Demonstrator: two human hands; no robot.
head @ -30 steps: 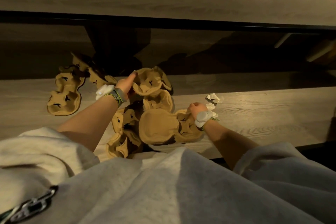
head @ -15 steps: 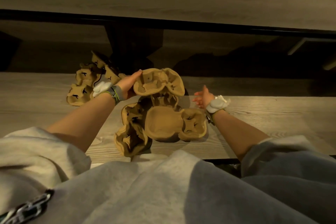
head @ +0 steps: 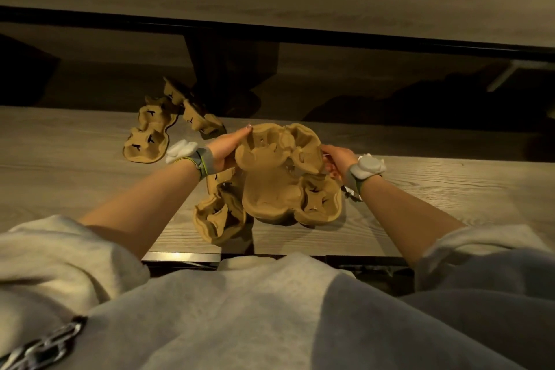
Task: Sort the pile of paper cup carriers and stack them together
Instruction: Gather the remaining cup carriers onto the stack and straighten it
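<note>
Half a second ago the right hand hung open and apart from the pile; now the right hand (head: 335, 158) has come in against the right edge of the raised cup carrier (head: 277, 149), its fingers curled round that rim. The left hand (head: 227, 146) was already at the carrier's left edge then and remains there, fingers stretched along the rim with the thumb hidden behind it, so the carrier is now held between both hands, above the others.

From left to right on the wooden tabletop (head: 435, 189): a two-cup carrier (head: 147, 137) lies flat near the far left, its cups showing dark slit marks and nothing inside. Just behind and to its right a tilted carrier (head: 195, 112) leans at the tabletop's far edge, partly over the dark gap beyond. Both lie as they did before. Nearer the person, below the left wrist, a crumpled carrier (head: 216, 218) sits on its side near the front edge, touching the next one. To its right a large carrier (head: 271, 195) lies directly under the held one, its hollow empty, with a slitted cup (head: 319, 200) joined on its right side.

Each wrist wears a white wrist device (head: 367, 166). A small crumpled scrap (head: 350, 193) shows beside the right wrist.
</note>
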